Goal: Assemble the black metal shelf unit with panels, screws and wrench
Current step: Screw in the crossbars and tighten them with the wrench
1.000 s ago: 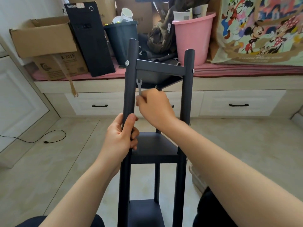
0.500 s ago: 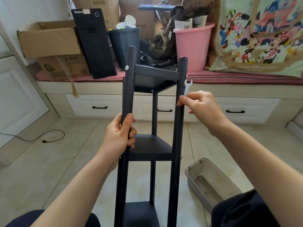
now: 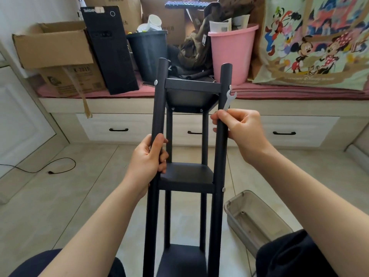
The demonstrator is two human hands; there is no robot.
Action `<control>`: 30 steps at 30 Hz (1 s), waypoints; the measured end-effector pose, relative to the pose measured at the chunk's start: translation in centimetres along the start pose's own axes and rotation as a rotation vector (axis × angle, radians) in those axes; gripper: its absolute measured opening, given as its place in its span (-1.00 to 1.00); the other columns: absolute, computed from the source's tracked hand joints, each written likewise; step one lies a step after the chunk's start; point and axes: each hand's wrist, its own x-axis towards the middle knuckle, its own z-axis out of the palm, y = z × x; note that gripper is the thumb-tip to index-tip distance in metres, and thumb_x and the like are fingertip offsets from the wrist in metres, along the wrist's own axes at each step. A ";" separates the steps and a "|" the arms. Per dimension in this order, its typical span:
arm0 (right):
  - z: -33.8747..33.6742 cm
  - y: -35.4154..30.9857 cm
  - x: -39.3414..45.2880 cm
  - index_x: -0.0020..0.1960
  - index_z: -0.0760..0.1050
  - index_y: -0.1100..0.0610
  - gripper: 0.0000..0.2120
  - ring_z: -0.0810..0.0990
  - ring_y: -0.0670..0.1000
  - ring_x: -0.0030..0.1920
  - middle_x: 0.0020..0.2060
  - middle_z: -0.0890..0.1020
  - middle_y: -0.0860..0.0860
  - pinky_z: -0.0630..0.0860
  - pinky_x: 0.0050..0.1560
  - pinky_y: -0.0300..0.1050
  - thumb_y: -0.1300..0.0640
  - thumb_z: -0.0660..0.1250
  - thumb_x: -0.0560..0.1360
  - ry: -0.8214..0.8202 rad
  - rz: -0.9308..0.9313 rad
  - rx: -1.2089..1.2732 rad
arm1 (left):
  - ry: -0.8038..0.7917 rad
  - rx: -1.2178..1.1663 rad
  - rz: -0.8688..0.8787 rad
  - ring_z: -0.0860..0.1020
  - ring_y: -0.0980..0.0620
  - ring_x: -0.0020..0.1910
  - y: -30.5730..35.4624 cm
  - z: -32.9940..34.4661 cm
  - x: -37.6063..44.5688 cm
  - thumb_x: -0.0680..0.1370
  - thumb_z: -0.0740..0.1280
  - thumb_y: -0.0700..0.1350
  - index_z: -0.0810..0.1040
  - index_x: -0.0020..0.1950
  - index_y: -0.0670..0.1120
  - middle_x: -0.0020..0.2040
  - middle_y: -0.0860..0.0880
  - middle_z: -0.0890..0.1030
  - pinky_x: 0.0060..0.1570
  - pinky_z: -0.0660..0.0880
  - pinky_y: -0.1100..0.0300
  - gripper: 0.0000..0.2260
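The shelf (image 3: 185, 176) stood upright on the tiled floor (image 3: 60, 196) between the person's knees, its four black posts rising toward the camera. The left hand (image 3: 147, 158) was wrapped around the near left post (image 3: 158, 100), fingers curled fully round it just above the middle panel (image 3: 186, 173). The right hand (image 3: 239, 126) pinched the lower end of a small silver wrench (image 3: 228, 99) between thumb and fingertips, its other fingers curled behind the near right post (image 3: 223, 116). The wrench pointed up along that post, its open head just below a screw (image 3: 230, 87) at the level of the top panel (image 3: 191, 86); whether it touched the screw could not be told. Another screw (image 3: 156, 82) showed on the left post at the same height, and one more (image 3: 223, 189) on the right post beside the middle panel. A bottom panel (image 3: 181, 258) sat low between the posts.

A clear tray (image 3: 257, 220) lay on the floor to the right of the shelf, near the right knee. Behind, a bench (image 3: 279, 92) with drawers carried a cardboard box (image 3: 54, 48), a dark bin (image 3: 148, 54) and a pink bucket (image 3: 232, 52).
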 end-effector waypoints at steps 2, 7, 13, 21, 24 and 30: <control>0.0 0.0 0.0 -0.21 0.70 0.04 -0.78 0.69 0.11 -0.09 -0.22 0.71 0.08 0.65 0.03 0.10 0.17 0.36 0.57 0.005 -0.029 0.006 | -0.006 -0.015 -0.007 0.37 0.11 -0.48 -0.4 0.1 0.3 0.66 0.22 0.14 0.52 0.04 -0.03 -0.39 0.05 0.42 -0.44 0.45 0.22 -0.75; 0.0 -0.4 -0.2 -0.17 0.70 0.09 -0.81 0.68 0.06 -0.15 -0.28 0.69 0.02 0.67 -0.02 0.04 0.19 0.37 0.57 0.007 -0.068 0.054 | 0.015 -0.049 0.010 0.34 0.09 -0.50 -0.8 0.2 0.9 0.66 0.21 0.15 0.53 0.04 -0.04 -0.40 0.05 0.41 -0.46 0.44 0.25 -0.72; 0.5 -0.9 -1.0 -0.10 0.69 0.12 -0.85 0.70 0.10 -0.16 -0.21 0.70 0.13 0.67 -0.13 -0.04 0.20 0.36 0.57 0.022 -0.127 0.090 | 0.042 -0.063 0.027 0.33 0.09 -0.51 -0.9 0.3 1.1 0.63 0.22 0.20 0.53 0.03 -0.02 -0.41 0.05 0.40 -0.47 0.43 0.25 -0.70; 0.8 -1.3 -1.2 -0.11 0.69 0.07 -0.85 0.62 0.35 -0.09 -0.19 0.65 0.32 0.55 0.01 0.34 0.18 0.36 0.57 -0.017 -0.221 0.033 | 0.132 0.110 -0.026 0.46 0.09 -0.40 -0.1 -0.2 1.8 0.69 0.15 0.14 0.54 0.05 0.04 -0.34 0.07 0.48 -0.35 0.47 0.25 -0.75; 1.1 -1.6 -1.0 -0.11 0.69 0.06 -0.85 0.57 0.39 -0.03 -0.16 0.64 0.36 0.51 0.03 0.37 0.20 0.36 0.56 -0.087 -0.245 0.012 | 0.249 0.333 0.002 0.47 0.03 -0.13 0.7 -0.3 1.7 0.69 0.21 -0.02 0.53 0.15 0.03 -0.07 0.00 0.47 -0.16 0.42 0.22 -0.87; 2.6 -2.0 -0.8 -0.03 0.69 0.13 -0.87 0.67 0.16 -0.02 -0.14 0.72 0.14 0.54 0.11 0.23 0.21 0.35 0.57 -0.189 -0.251 -0.008 | 0.266 0.544 0.344 0.41 0.09 0.16 2.1 2.4 -1.7 0.59 0.38 -0.12 0.46 0.42 0.03 0.18 0.08 0.36 0.17 0.32 0.45 -0.61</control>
